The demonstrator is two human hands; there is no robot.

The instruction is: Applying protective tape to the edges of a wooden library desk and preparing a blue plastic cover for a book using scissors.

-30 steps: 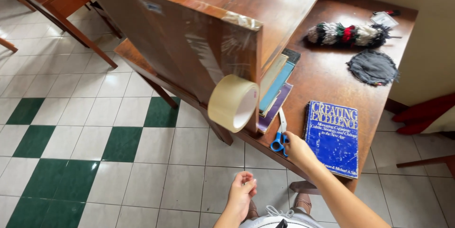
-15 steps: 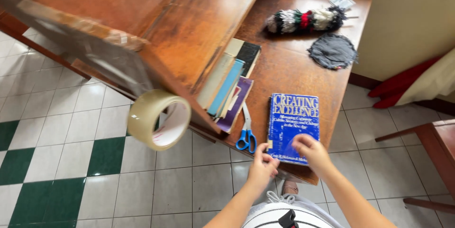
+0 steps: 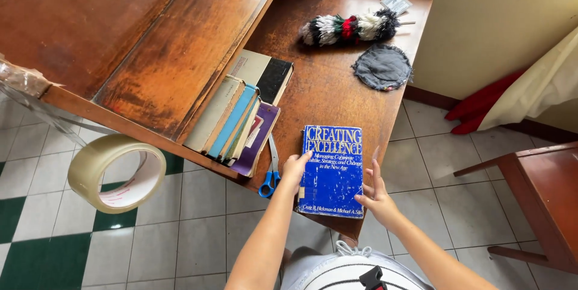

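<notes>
A dark wooden bench (image 3: 337,94) fills the upper middle, with a raised sloping board (image 3: 132,43) over its left part, from nine to twelve o'clock. Tucked under that board lies a row of books (image 3: 241,118). At eight o'clock a large roll of clear tape (image 3: 115,173) hangs off the board's corner. At six o'clock a blue book (image 3: 332,169) lies flat at the bench's near edge. The left hand (image 3: 294,170) grips its left edge, fingers curled on the cover; the right hand (image 3: 377,195) presses open fingers against its right edge. Blue-handled scissors (image 3: 271,172) lie just left of the book. At one o'clock sit a round grey cloth (image 3: 382,66) and a striped woolly duster (image 3: 349,27).
</notes>
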